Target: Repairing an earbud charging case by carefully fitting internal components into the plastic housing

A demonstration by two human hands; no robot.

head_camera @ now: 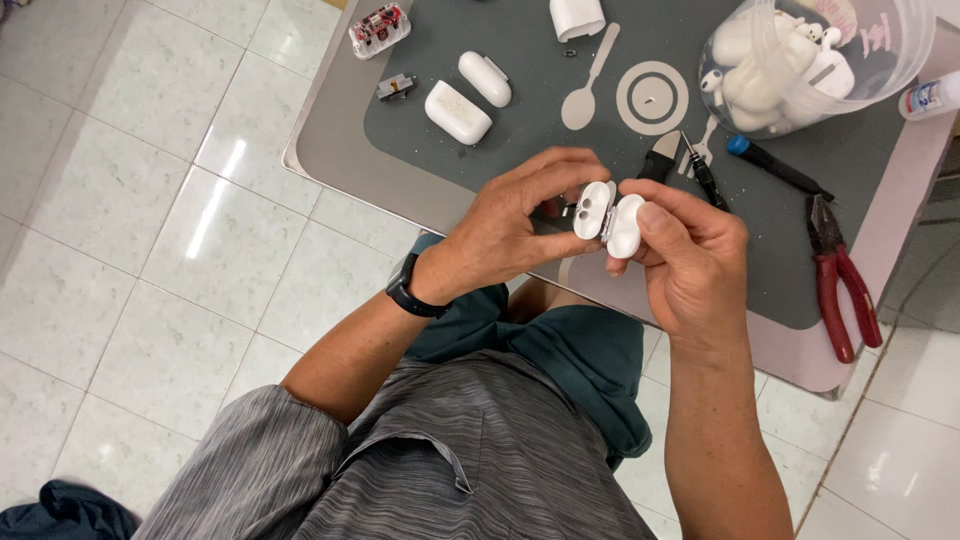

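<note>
above the worktop edge: small white plastic earbud case, hinged open, held between both hands.
left hand: grip clenched on the case body, sockets showing.
right hand: grip clenched on the lid.
done: case opened, sockets bare.
left: two white case parts lie loose on the grey mat; red pliers untouched.

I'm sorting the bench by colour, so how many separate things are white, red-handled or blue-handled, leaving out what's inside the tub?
White plastic earbud case parts: 4, namely the open case in both hands, two shells, one piece at the mat's edge
Red-handled pliers: 1
Blue-handled screwdriver: 1
Total: 6
</note>
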